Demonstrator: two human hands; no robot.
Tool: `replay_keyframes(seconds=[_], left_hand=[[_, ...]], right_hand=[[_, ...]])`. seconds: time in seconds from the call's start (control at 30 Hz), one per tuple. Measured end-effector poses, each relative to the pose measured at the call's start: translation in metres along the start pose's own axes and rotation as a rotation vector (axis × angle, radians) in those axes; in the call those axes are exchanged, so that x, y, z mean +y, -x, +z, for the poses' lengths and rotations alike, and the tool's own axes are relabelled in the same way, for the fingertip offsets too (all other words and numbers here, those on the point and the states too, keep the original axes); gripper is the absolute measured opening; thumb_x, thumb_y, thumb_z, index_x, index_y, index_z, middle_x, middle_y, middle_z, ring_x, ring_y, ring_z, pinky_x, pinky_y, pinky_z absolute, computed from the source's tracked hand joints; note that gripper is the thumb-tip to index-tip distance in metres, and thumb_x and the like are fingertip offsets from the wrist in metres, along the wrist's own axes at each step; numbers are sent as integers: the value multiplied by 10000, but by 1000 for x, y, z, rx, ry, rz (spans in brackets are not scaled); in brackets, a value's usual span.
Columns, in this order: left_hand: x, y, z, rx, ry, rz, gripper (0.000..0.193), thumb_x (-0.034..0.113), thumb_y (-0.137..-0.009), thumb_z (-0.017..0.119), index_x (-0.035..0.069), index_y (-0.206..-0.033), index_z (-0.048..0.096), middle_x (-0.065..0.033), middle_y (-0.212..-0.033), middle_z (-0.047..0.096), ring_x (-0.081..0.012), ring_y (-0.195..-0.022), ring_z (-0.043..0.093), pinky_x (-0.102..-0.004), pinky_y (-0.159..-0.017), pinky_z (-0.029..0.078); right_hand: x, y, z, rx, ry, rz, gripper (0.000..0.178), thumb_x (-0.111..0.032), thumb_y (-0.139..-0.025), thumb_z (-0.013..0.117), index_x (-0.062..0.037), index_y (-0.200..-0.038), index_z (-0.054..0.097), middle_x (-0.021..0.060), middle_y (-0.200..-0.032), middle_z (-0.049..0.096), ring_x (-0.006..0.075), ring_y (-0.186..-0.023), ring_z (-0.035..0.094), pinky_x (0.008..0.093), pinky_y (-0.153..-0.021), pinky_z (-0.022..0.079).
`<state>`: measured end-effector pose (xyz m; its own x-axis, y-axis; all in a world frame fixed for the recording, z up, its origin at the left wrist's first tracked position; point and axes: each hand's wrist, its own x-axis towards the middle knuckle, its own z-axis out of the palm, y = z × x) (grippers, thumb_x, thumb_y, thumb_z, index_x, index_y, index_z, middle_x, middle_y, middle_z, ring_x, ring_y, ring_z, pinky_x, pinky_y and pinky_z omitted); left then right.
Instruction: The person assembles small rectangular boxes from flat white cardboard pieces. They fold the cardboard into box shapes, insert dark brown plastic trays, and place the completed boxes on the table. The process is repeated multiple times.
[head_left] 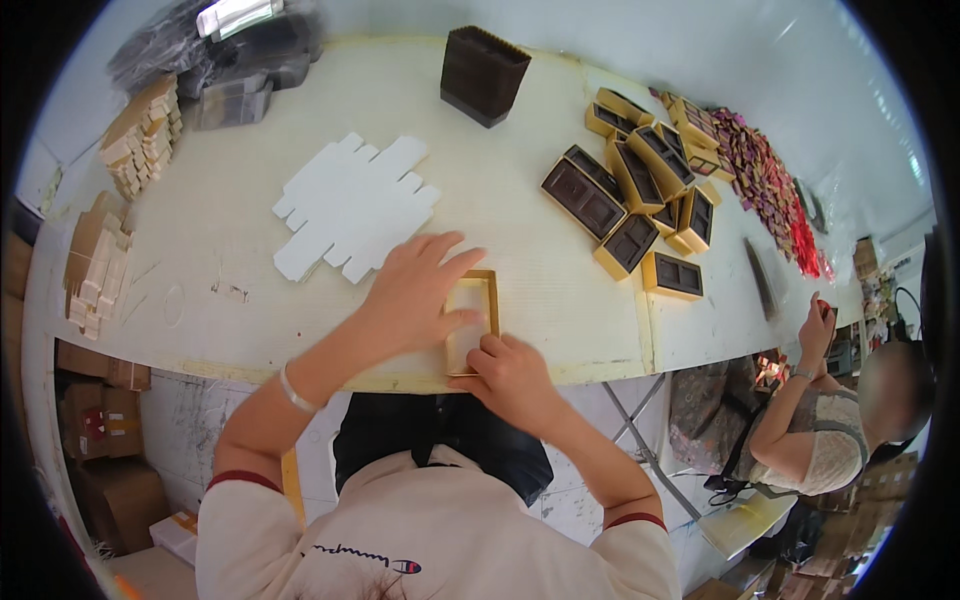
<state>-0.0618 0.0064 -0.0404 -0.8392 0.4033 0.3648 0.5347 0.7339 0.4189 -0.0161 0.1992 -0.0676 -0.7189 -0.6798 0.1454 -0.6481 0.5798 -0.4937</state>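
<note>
At the table's near edge lies a shallow, open cardboard box (493, 300) with gold walls and a pale inside. My left hand (412, 292) reaches over its left side, fingers spread and slightly blurred, the thumb above the box's inside. Bent fingers of my right hand (512, 378) pinch the box at its near right corner. Just beyond my left hand, flat white die-cut cardboard blanks (355, 205) lie stacked. Whether my left thumb touches the box wall I cannot tell.
A tall stack of dark brown plastic trays (484, 78) stands at the back. Gold boxes with brown inserts (632, 243) are heaped right of centre, beside many small red wrapped pieces (765, 180). Folded cardboard pieces (98, 262) line the left edge. Another person (815, 430) sits at right.
</note>
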Motion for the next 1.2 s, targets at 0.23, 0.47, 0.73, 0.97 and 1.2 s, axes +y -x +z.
replay_keyframes(seconds=[0.23,0.47,0.73,0.97,1.2], left_hand=[[34,86,-12,42,-107,-309,812,578,-743,692,67,-1341,490,-259,-1389,373,-426,-1225,396,-501,-1024,315],[35,78,22,108,58,-261,615,265,-779,711,50,-1305,477,-157,-1243,493,-342,-1092,476,-461,-920,362],[1,87,22,215,422,-205,590,128,-710,771,63,-1234,509,-128,-1203,565,-337,-1108,510,-429,-971,378],[-1,90,18,168,482,-209,584,123,-695,780,78,-1216,519,-100,-1209,573,-318,-1137,511,-424,-987,372],[2,87,19,135,432,-163,595,128,-676,771,94,-1211,513,-79,-1191,574,-310,-1116,511,-441,-971,357]], right_hand=[[-7,-68,-90,277,-409,-14,110,1,-840,613,-8,-948,599,140,-966,621,227,-615,589,347,-572,483],[120,-260,-108,667,496,-12,238,-196,-864,651,0,-997,633,144,-994,642,316,-956,598,408,-792,494],[131,-307,-132,297,528,333,165,-199,-804,661,-61,-889,694,125,-939,684,328,-957,623,431,-808,511],[110,-259,-164,-99,502,176,180,-189,-755,683,-48,-867,683,153,-905,676,345,-894,638,432,-746,512],[77,-153,-175,-36,357,-25,174,-93,-719,755,-7,-754,608,147,-750,601,340,-767,594,413,-678,470]])
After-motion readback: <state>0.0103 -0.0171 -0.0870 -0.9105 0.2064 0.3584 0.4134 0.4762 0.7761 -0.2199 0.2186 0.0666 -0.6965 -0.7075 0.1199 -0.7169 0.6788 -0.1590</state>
